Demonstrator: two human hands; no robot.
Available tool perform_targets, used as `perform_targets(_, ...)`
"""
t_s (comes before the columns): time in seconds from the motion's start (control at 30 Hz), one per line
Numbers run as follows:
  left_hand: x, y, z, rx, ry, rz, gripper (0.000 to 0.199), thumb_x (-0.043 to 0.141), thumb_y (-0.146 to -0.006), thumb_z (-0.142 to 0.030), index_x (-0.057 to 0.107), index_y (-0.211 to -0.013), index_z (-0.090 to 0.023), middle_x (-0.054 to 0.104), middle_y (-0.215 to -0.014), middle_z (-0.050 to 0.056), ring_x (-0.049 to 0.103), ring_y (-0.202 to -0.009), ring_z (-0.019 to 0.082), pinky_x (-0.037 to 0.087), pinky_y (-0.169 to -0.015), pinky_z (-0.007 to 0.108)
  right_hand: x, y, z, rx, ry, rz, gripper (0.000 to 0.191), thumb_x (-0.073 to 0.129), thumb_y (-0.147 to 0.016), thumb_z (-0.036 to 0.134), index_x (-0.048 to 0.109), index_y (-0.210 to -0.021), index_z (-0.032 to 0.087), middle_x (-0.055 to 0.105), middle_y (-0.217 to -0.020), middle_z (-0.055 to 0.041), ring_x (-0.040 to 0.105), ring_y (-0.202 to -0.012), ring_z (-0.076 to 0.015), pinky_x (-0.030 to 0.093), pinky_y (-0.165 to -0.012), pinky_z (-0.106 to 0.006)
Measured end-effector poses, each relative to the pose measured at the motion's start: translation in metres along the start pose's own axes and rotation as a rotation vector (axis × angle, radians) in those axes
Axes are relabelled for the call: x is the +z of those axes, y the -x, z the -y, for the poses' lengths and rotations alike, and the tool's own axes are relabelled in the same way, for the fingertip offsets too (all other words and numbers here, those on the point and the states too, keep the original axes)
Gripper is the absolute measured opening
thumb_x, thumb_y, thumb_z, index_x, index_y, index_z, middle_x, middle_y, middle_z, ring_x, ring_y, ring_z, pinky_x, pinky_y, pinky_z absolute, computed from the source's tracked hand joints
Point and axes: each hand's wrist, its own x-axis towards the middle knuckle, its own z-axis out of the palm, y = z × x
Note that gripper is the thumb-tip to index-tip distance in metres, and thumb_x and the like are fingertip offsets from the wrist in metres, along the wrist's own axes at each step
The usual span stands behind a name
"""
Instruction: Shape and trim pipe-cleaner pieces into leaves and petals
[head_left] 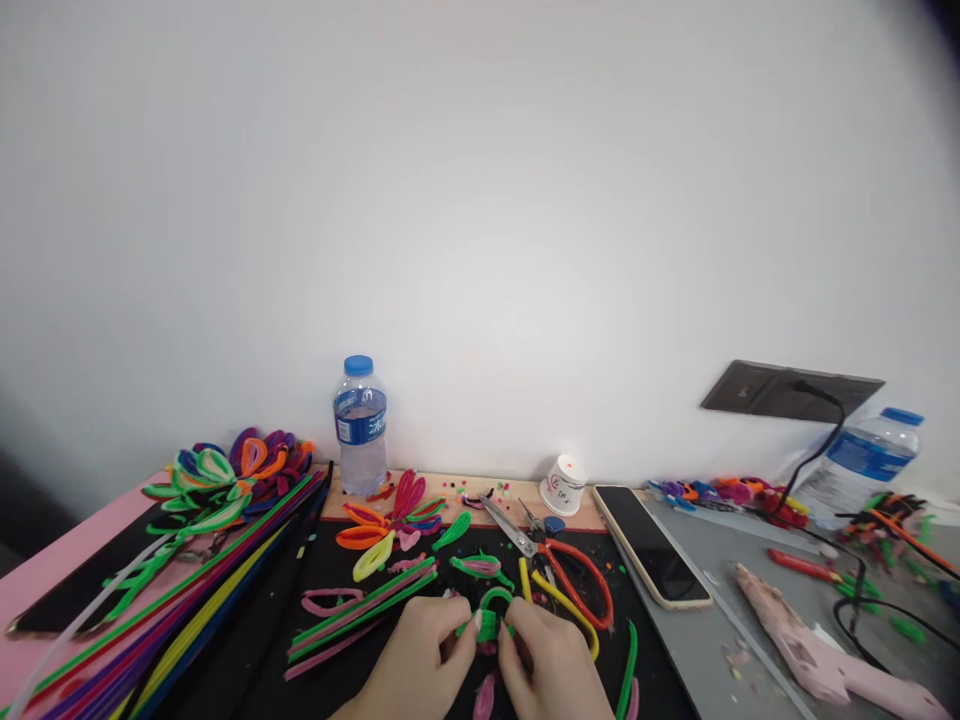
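Observation:
Both hands are close together at the bottom centre, over the black mat. My left hand pinches the left side of a small green fuzzy piece that has a curved loop on top. The right side of that piece is pinched by my right hand. Fingertips cover part of it. Just beyond lies a green and pink leaf-like loop. Green and pink pipe cleaners lie left of my left hand. Scissors with red handles rest beyond my right hand, beside yellow-handled pliers.
A water bottle and an upturned paper cup stand by the wall. A phone lies right of the mat, with a pink glue gun farther right. Bundled pipe cleaners and looped flowers lie left.

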Motion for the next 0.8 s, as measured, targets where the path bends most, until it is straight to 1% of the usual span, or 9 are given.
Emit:
perform_targets(0.07, 0.001, 0.001, 0.002, -0.002, -0.002, 0.013, 0.035, 0.038, -0.087, -0.023, 0.022, -0.057, -0.019, 0.029, -0.053, -0.006, 0.029, -0.052, 0.010, 0.019, -0.051, 0.025, 0.003, 0.001, -0.001, -0.018, 0.022, -0.004, 0.017, 0.040, -0.082, 0.013, 0.041, -0.067, 0.021, 0.051, -0.056, 0.0024, 0.049, -0.046, -0.0107, 0.030, -0.045, -0.020)
perform_targets(0.13, 0.000, 0.001, 0.001, -0.019, 0.014, -0.005, 0.034, 0.037, -0.088, -0.025, 0.024, -0.057, -0.019, 0.030, -0.054, -0.005, 0.029, -0.053, 0.010, 0.020, -0.051, 0.025, 0.004, 0.001, -0.002, -0.009, 0.027, -0.010, 0.017, 0.040, -0.082, 0.013, 0.040, -0.067, 0.021, 0.051, -0.056, 0.0025, 0.049, -0.046, -0.0108, 0.030, -0.045, -0.020)
perform_targets(0.23, -0.005, -0.001, -0.003, -0.059, 0.088, -0.027, 0.032, 0.036, -0.090, -0.030, 0.031, -0.060, -0.019, 0.032, -0.057, -0.005, 0.032, -0.055, 0.011, 0.023, -0.052, 0.024, 0.004, 0.000, -0.003, 0.011, 0.007, 0.003, 0.018, 0.040, -0.083, 0.014, 0.039, -0.067, 0.021, 0.050, -0.055, 0.0031, 0.048, -0.046, -0.0104, 0.030, -0.046, -0.020)
perform_targets(0.33, -0.008, -0.003, -0.006, -0.085, 0.167, -0.024, 0.027, 0.038, -0.088, -0.030, 0.036, -0.063, -0.020, 0.032, -0.058, -0.006, 0.032, -0.055, 0.011, 0.025, -0.052, 0.022, 0.005, 0.000, -0.003, 0.002, -0.023, 0.022, 0.018, 0.040, -0.081, 0.013, 0.037, -0.065, 0.021, 0.048, -0.054, 0.0040, 0.046, -0.045, -0.0097, 0.029, -0.045, -0.019)
perform_targets(0.4, -0.009, -0.004, -0.008, -0.096, 0.186, -0.008, 0.027, 0.040, -0.088, -0.030, 0.038, -0.063, -0.019, 0.034, -0.057, -0.006, 0.034, -0.054, 0.011, 0.026, -0.052, 0.022, 0.007, 0.001, -0.002, -0.001, -0.049, 0.012, 0.019, 0.040, -0.081, 0.012, 0.036, -0.064, 0.021, 0.046, -0.053, 0.0044, 0.045, -0.044, -0.0093, 0.029, -0.044, -0.019)
perform_targets(0.53, -0.010, -0.004, -0.009, -0.114, 0.188, 0.042, 0.029, 0.041, -0.088, -0.032, 0.043, -0.063, -0.018, 0.044, -0.054, -0.005, 0.042, -0.052, 0.011, 0.030, -0.054, 0.021, 0.011, 0.002, -0.002, 0.016, -0.105, -0.028, 0.020, 0.040, -0.082, 0.013, 0.036, -0.064, 0.021, 0.044, -0.052, 0.0049, 0.043, -0.044, -0.0091, 0.028, -0.043, -0.018)
perform_targets(0.63, -0.009, -0.004, -0.007, -0.115, 0.157, 0.030, 0.031, 0.040, -0.088, -0.032, 0.040, -0.061, -0.019, 0.042, -0.053, -0.005, 0.042, -0.052, 0.011, 0.030, -0.054, 0.022, 0.013, 0.003, -0.003, 0.032, -0.135, -0.013, 0.020, 0.039, -0.083, 0.014, 0.036, -0.065, 0.021, 0.043, -0.053, 0.0047, 0.043, -0.045, -0.0092, 0.029, -0.044, -0.018)
perform_targets(0.73, -0.007, -0.004, -0.004, -0.100, 0.083, -0.006, 0.029, 0.040, -0.088, -0.029, 0.036, -0.060, -0.019, 0.041, -0.056, -0.005, 0.041, -0.056, 0.012, 0.029, -0.055, 0.022, 0.015, 0.004, -0.003, 0.039, -0.157, 0.019, 0.020, 0.040, -0.085, 0.016, 0.037, -0.066, 0.021, 0.045, -0.056, 0.0039, 0.044, -0.047, -0.0097, 0.031, -0.045, -0.018)
perform_targets(0.8, -0.006, -0.004, -0.003, -0.096, 0.043, -0.003, 0.028, 0.040, -0.087, -0.027, 0.035, -0.061, -0.020, 0.042, -0.059, -0.004, 0.042, -0.058, 0.012, 0.028, -0.056, 0.023, 0.014, 0.004, -0.002, 0.042, -0.170, 0.024, 0.019, 0.040, -0.085, 0.017, 0.038, -0.067, 0.021, 0.046, -0.057, 0.0033, 0.045, -0.048, -0.0100, 0.033, -0.046, -0.018)
